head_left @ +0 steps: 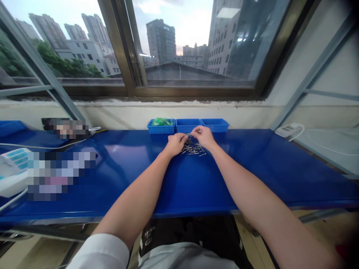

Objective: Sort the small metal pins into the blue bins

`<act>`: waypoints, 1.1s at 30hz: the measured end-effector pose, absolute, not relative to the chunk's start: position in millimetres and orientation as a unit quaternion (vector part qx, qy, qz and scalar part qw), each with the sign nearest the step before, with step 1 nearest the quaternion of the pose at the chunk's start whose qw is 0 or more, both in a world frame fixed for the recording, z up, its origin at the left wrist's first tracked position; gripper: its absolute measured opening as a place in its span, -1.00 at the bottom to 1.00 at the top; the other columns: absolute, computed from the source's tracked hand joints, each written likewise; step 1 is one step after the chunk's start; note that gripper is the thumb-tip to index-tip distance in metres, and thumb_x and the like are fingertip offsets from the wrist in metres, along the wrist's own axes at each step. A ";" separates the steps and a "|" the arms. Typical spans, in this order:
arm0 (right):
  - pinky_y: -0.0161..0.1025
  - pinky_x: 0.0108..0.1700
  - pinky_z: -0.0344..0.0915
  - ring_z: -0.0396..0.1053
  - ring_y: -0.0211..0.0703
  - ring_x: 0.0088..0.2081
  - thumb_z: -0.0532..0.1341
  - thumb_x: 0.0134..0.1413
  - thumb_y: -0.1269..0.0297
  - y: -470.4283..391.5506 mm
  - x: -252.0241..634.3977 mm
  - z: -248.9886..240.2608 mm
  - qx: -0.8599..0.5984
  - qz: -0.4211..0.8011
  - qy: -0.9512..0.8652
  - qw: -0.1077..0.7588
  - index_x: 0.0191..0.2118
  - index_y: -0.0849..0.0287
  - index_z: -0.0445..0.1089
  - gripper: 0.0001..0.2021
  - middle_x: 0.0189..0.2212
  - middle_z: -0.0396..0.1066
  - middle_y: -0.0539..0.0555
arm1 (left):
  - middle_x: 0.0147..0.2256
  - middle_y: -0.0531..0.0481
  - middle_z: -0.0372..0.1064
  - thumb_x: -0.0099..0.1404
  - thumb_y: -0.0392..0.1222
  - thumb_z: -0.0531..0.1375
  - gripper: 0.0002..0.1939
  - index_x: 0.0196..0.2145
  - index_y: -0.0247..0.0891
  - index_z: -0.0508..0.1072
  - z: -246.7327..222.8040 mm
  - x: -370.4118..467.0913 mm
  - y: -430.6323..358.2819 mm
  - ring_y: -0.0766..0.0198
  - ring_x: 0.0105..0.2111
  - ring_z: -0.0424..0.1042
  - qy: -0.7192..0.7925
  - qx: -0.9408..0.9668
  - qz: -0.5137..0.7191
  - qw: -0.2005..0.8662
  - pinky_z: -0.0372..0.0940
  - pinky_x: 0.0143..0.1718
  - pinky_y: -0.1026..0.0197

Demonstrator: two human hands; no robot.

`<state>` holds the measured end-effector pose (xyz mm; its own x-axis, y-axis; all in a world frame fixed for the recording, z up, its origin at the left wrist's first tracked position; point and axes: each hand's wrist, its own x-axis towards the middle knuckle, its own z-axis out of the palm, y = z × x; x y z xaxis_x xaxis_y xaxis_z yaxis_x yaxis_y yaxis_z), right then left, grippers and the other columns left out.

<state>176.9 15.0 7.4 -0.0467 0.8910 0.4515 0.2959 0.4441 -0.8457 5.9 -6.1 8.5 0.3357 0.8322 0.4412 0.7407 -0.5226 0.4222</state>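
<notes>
A loose pile of thin metal screws (193,150) lies on the blue table in front of me; their heads are too small to make out well. At the pile's left edge is my left hand (176,144), its fingers curled together and their tips touching the screws. My right hand (203,136) is over the far right side of the pile, thumb and forefinger pinched on what looks like a screw. Between the fingertips of both hands, a few screws (189,135) show. Whatever the left fingers hold is hidden.
Behind the pile stand three blue bins: the left bin (161,129) holds green plastic packets (162,121), beside a middle bin (188,122) and a right bin (215,123). A white device (12,168) and cables are left on the table (252,164). A white charger (286,130) lies far right.
</notes>
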 end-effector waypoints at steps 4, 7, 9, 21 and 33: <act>-0.21 -0.29 0.30 0.36 -0.19 -0.40 0.31 -0.29 0.19 14.1 175.8 5.6 -0.429 0.323 -0.658 0.529 -0.44 0.20 0.33 -0.76 -0.49 0.41 0.04 | -0.18 0.00 0.49 0.34 -0.14 0.00 -0.72 -0.20 -0.16 0.51 8.9 3.4 -4.5 0.18 -0.13 0.42 0.483 0.810 0.326 0.066 0.22 -0.06 0.18; -0.23 -0.30 0.30 0.36 -0.21 -0.42 0.32 -0.31 0.20 11.3 175.6 5.8 -0.423 0.340 -0.654 0.527 -0.43 0.21 0.36 -0.75 -0.49 0.42 0.04 | -0.16 0.02 0.49 0.32 -0.15 0.03 -0.72 -0.19 -0.12 0.53 7.7 2.1 -2.9 0.19 -0.12 0.42 0.477 0.810 0.337 0.057 0.21 -0.02 0.17; -0.26 -0.39 0.27 0.32 -0.24 -0.49 0.31 -0.29 0.21 8.3 175.5 7.7 -0.421 0.364 -0.649 0.519 -0.41 0.21 0.38 -0.76 -0.53 0.41 0.02 | -0.16 0.03 0.50 0.31 -0.16 0.05 -0.73 -0.18 -0.10 0.54 7.1 1.7 -2.4 0.19 -0.11 0.42 0.475 0.810 0.340 0.052 0.19 0.00 0.15; -0.33 -0.52 0.14 0.27 -0.28 -0.55 0.27 -0.26 0.20 5.4 176.7 11.3 -0.411 0.419 -0.616 0.526 -0.47 0.22 0.42 -0.80 -0.56 0.44 0.03 | -0.12 0.04 0.48 0.29 -0.10 0.11 -0.71 -0.06 -0.05 0.48 6.5 0.6 -1.8 0.21 -0.10 0.41 0.479 0.801 0.355 0.056 0.18 0.01 0.15; -0.16 -0.17 0.29 0.37 -0.06 -0.27 0.20 -0.18 0.23 32.6 218.6 0.4 -0.596 0.162 -0.556 0.556 -0.16 0.24 0.46 -0.62 -0.31 0.46 0.11 | 0.08 -0.15 0.26 0.23 -0.03 0.15 -0.41 0.17 -0.20 0.17 0.8 0.2 -0.5 0.07 -0.02 0.34 0.548 0.762 0.342 0.055 0.15 0.00 0.02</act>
